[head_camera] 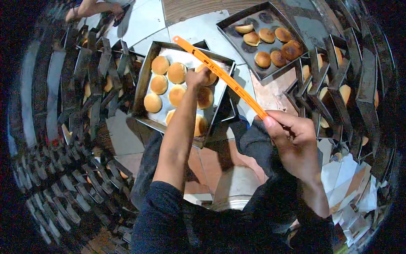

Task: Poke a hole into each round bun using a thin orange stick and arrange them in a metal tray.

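My right hand point(293, 136) grips one end of an orange hacksaw blade point(234, 87), raised slantwise over a deep metal baking tray point(142, 76). Several round golden buns point(160, 65) lie in that tray on a pale lining. Reaching in from below, my left hand point(197, 77) touches a browned bun point(209, 78) near the tray's upper right. The blade crosses above that bun and hides part of it. Whether my left fingers grip the bun is not clear. My left forearm covers some lower buns.
A second tray point(263, 73) at the upper right holds several buns, some dark-topped. Stacked trays with buns rise at the left point(95, 82) and right point(336, 82). Another person's arm point(92, 9) shows at the top left. Crumpled paper point(352, 197) lies at the lower right.
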A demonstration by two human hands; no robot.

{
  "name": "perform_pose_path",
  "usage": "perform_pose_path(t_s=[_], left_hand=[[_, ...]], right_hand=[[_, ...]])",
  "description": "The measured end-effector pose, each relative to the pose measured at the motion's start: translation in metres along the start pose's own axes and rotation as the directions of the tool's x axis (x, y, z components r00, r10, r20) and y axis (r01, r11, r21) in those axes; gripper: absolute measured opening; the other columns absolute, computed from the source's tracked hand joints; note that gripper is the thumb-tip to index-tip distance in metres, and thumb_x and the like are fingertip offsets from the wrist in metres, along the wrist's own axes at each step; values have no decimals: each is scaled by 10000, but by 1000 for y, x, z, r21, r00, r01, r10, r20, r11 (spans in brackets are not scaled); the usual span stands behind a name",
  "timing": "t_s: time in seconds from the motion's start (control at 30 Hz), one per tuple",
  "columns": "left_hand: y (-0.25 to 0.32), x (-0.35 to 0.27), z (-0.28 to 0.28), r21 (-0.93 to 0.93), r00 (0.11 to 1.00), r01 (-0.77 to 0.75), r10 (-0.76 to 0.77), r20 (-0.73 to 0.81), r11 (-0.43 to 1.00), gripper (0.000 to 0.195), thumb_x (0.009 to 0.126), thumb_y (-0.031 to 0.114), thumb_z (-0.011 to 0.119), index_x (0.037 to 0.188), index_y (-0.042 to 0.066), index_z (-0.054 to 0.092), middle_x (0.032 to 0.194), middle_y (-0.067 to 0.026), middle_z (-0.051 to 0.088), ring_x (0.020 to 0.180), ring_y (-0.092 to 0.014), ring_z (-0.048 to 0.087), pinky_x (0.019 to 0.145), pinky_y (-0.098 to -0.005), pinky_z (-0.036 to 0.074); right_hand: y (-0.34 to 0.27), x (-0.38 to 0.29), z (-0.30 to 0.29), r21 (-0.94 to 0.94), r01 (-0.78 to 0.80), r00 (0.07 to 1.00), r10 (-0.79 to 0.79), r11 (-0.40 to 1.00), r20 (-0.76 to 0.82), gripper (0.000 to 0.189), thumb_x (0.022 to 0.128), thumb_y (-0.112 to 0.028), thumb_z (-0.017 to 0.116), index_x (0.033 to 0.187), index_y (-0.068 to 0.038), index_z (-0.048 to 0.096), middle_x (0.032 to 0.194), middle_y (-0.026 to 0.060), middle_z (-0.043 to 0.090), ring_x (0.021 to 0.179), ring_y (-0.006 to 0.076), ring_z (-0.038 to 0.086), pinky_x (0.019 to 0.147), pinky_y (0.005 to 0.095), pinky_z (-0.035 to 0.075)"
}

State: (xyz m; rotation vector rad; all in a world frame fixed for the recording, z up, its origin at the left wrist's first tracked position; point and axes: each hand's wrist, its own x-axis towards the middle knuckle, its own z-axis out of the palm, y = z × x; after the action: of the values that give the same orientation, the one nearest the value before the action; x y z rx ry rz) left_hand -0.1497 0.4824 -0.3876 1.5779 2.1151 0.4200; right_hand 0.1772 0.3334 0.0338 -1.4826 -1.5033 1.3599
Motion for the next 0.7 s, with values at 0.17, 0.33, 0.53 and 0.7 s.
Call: perform_pose_path(t_s=[0.17, 0.33, 0.53, 0.7], left_hand=[[104, -59, -30, -322, 995, -38, 67, 80, 946, 714, 559, 543, 766, 943, -44, 629, 870, -201, 661, 833, -271, 650, 764, -357, 507], [110, -137, -104, -992, 990, 80, -127, 67, 98, 456, 816, 291, 651, 1143, 7, 506, 1055, -130, 603, 893, -227, 624, 757, -370, 529], [138, -290, -194, -859, 923, 38, -312, 227, -510, 495, 923, 433, 325, 1213, 70, 495, 1174, -134, 567, 1057, -300, 569, 890, -487, 471], [125, -392, -242, -860, 939, -19, -305, 159, -509, 406, 933, 340, 359, 1148, 37, 523, 1111, -122, 597, 998, -277, 597, 874, -449, 484]], right_hand=[[-3, 2, -10, 40, -152, 988, 152, 988, -9, 229, 888, -149, 569, 943, 60, 642, 640, 24, 575, 563, 55, 478, 499, 223, 386], [-3, 1, -5, -28, 37, 999, -38, 999, -9, 214, 865, -148, 596, 944, 41, 659, 662, 44, 621, 601, 65, 526, 545, 235, 421], [5, -11, -6, -69, 210, 976, -213, 975, -47, 212, 856, -170, 609, 939, 15, 672, 718, 89, 667, 648, 103, 580, 601, 275, 458], [-6, -68, 5, -123, 242, 961, -221, 962, 167, 214, 861, -172, 603, 920, 24, 667, 709, 87, 663, 634, 103, 574, 586, 285, 452]])
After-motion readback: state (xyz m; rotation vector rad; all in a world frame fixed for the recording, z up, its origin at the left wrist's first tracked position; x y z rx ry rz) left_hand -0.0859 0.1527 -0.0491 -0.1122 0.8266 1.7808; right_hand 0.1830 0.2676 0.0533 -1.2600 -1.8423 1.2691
